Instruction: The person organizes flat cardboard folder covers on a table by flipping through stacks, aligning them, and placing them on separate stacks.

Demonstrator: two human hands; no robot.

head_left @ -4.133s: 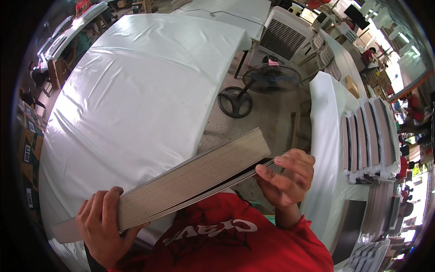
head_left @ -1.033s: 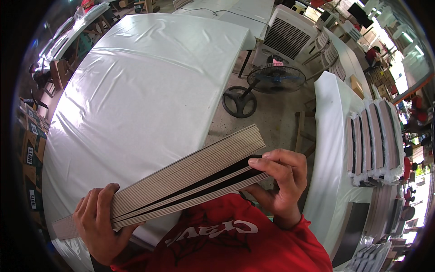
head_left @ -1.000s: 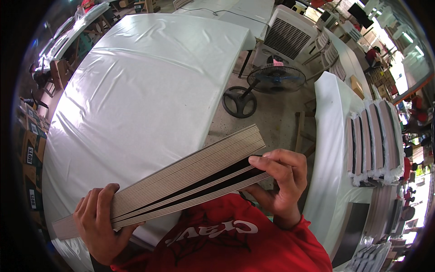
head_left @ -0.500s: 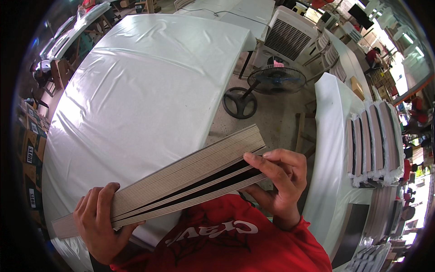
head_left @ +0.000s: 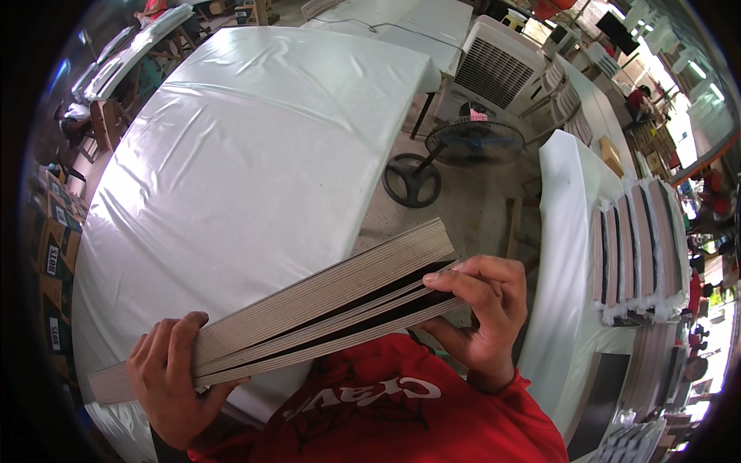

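A long stack of thin boards (head_left: 332, 285), with beige edges and dark faces, is held slanting over the near edge of the covered table. My left hand (head_left: 171, 378) is wrapped round its lower left end, fingers over the top and thumb beneath. At the right end my right hand (head_left: 490, 316) pinches a thin bunch of the boards between thumb and fingers. Dark wedge-shaped gaps split the stack there into a thick upper bundle, a thin middle bunch and a lower bundle. The gaps narrow toward my left hand.
A table (head_left: 255, 162) under wrinkled white sheeting spreads ahead. Beyond its right side stand a black fan (head_left: 475, 143) and an air cooler (head_left: 494, 65). Wrapped board bundles (head_left: 637, 247) lie on a covered table at right. Cartons (head_left: 58, 262) are stacked at left; people work farther off.
The gap under the thick upper bundle has widened at the right end. My right fingers have shifted slightly along the thin bunch; my left hand keeps its hold.
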